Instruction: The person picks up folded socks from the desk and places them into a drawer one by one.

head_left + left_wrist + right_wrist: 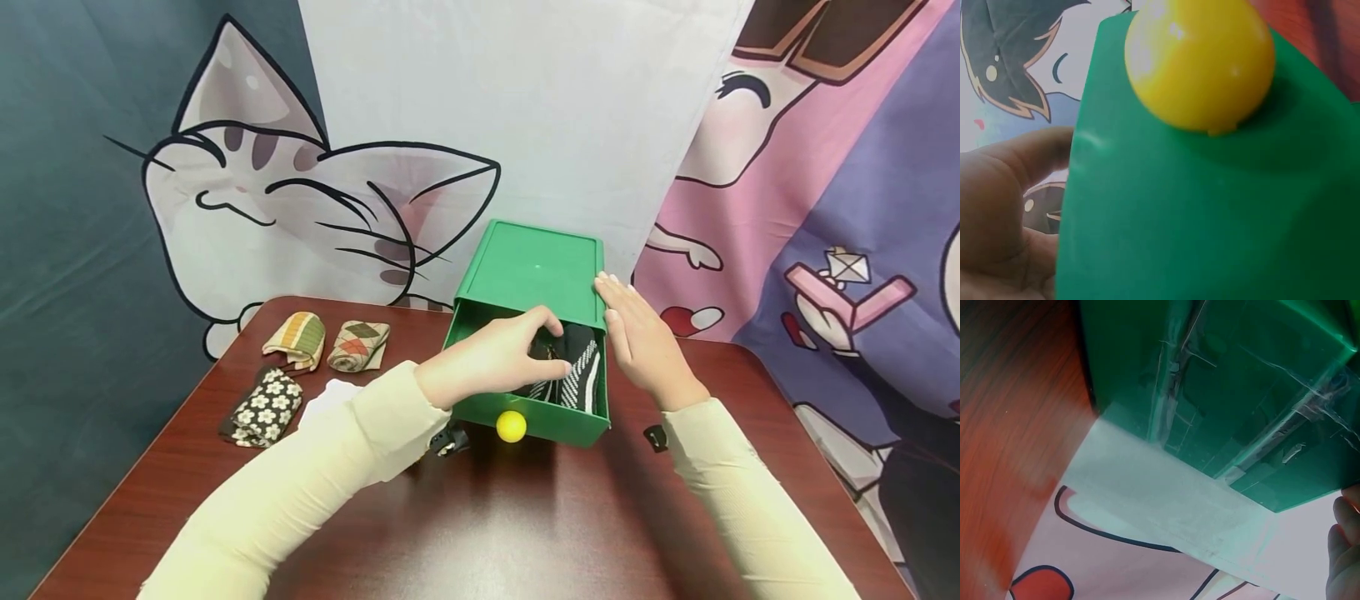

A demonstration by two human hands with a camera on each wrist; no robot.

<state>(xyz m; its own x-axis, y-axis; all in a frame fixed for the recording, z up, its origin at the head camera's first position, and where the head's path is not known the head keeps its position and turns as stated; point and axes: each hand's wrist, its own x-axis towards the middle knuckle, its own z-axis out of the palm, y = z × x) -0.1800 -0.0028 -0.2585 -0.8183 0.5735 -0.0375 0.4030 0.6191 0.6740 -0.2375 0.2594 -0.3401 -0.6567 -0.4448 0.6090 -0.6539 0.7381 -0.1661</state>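
Cream sleeves [315, 475] fill the near edge of the head view, reaching forward over a dark red-brown table [480, 533]. At the far left of that table lie three folded socks: a black one with white flowers [264, 408], a striped green and orange one [296, 339] and a diamond-patterned one [358, 345], with something white [330, 393] just beside them that is too hidden to name.

Moving right, the left hand [491, 358] reaches into the open drawer [525, 412] of a green box [534, 271], its fingers curled round a dark sock [547, 350] inside. Beside that lies a black sock with white stripes [583, 377]. The drawer front carries a round yellow knob [511, 426], which fills the left wrist view as a glossy ball on smooth green plastic.

Further right, the right hand [641, 342] rests flat against the side of the box, fingers straight, steadying it; its wrist view shows only fingertips [1342, 550] by the green edge.

By my reading, the step in hand is handling the socks in the drawer, whether settling one in or lifting it out I cannot tell. The next move likely calls for a firm hold on the soft, limp fabric and clearing the drawer's low front wall while the box is kept from sliding.
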